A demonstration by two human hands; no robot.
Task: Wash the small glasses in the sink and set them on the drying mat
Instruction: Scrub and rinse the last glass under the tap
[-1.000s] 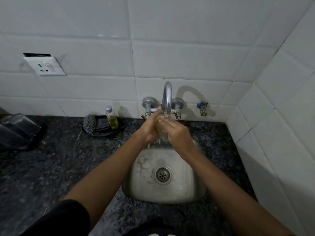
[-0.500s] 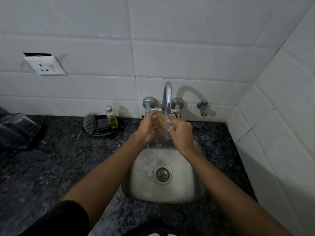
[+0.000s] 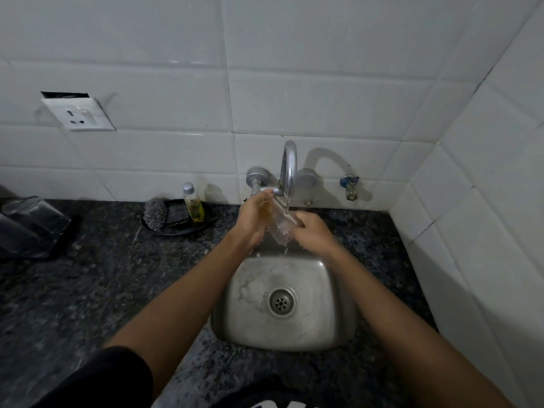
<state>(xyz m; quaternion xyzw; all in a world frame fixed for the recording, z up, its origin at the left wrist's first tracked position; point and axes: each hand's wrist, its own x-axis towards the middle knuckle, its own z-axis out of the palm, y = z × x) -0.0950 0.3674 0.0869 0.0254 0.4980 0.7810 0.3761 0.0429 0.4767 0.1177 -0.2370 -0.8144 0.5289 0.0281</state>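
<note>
The left hand (image 3: 251, 219) covers the upper end of the glass (image 3: 279, 223); the right hand (image 3: 313, 232) covers its lower side, and the fingertips of both are out of sight behind it. The clear containers (image 3: 26, 225) at the left are cut off by the picture's edge and too dim to identify. The tray (image 3: 179, 228) is partly hidden behind the scrubber (image 3: 155, 214) and the bottle (image 3: 194, 206).

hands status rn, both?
Left hand: holding the small glass under the tap.
Right hand: gripping the same glass, fingers curled round it.
</note>
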